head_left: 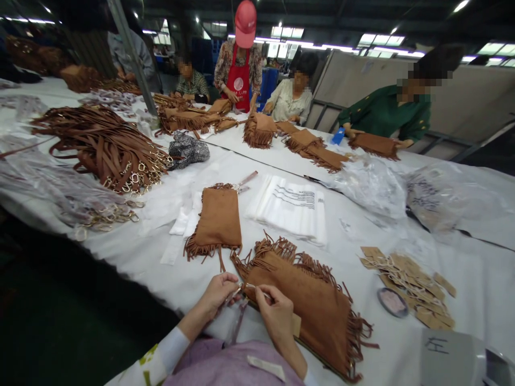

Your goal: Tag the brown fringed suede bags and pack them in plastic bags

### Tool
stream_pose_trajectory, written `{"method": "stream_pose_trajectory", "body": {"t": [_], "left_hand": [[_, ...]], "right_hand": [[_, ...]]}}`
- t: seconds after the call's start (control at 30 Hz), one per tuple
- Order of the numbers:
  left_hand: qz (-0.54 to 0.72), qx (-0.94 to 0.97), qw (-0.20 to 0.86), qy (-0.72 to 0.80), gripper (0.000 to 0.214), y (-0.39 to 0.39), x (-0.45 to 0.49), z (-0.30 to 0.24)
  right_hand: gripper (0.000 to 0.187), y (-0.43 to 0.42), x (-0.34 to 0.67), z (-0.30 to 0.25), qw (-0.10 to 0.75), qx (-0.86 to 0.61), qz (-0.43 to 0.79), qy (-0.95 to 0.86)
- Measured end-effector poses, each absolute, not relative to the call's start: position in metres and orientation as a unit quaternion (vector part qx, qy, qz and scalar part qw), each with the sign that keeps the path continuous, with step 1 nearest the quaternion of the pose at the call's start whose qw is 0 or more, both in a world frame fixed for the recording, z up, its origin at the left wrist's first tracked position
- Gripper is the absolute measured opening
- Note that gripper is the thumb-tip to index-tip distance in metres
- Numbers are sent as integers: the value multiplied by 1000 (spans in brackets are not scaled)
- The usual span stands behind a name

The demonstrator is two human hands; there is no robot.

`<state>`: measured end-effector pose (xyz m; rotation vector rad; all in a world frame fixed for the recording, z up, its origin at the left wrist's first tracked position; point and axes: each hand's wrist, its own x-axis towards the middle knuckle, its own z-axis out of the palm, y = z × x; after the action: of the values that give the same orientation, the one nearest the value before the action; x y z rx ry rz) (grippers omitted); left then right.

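Observation:
A brown suede bag with fringe [306,300] lies on the white table right in front of me. My left hand [217,292] pinches something small at the bag's near left corner, by the metal fitting; what exactly it grips is too small to tell. My right hand [276,313] rests on the same corner and pinches a thin pale string or tag cord. A second fringed bag [218,220] lies flat just beyond, untouched.
A stack of clear printed plastic bags [293,206] lies past the bags. Brown paper tags with strings [410,284] sit at right, a pile of brown straps with gold buckles [104,147] at left. Several other people work on fringed bags across the table.

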<state>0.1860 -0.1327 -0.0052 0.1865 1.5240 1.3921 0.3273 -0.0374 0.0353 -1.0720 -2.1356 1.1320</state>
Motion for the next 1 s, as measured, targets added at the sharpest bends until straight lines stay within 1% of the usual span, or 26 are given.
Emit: {"method": "stream_pose_trajectory", "body": {"t": [0.2, 0.3, 0.47, 0.67, 0.77, 0.93, 1.0], "left_hand": [[574, 83, 531, 618, 37, -131, 183, -6], [573, 87, 540, 611, 40, -132, 182, -5], [566, 103, 558, 598, 41, -133, 179, 0], [526, 156, 580, 602, 23, -131, 174, 2], [514, 172, 540, 644, 23, -129, 172, -1], [547, 234, 380, 708, 16, -126, 159, 14], [561, 266, 344, 704, 16, -123, 154, 27]], "right_hand": [[25, -47, 319, 33, 260, -322, 296, -861], [24, -48, 317, 25, 236, -315, 265, -880], [23, -50, 311, 18, 171, -316, 267, -894], [26, -49, 308, 21, 121, -307, 299, -895], [28, -46, 311, 21, 109, -302, 315, -893], [26, -31, 312, 29, 111, -296, 334, -888], [25, -24, 307, 37, 112, -290, 341, -887]]}}
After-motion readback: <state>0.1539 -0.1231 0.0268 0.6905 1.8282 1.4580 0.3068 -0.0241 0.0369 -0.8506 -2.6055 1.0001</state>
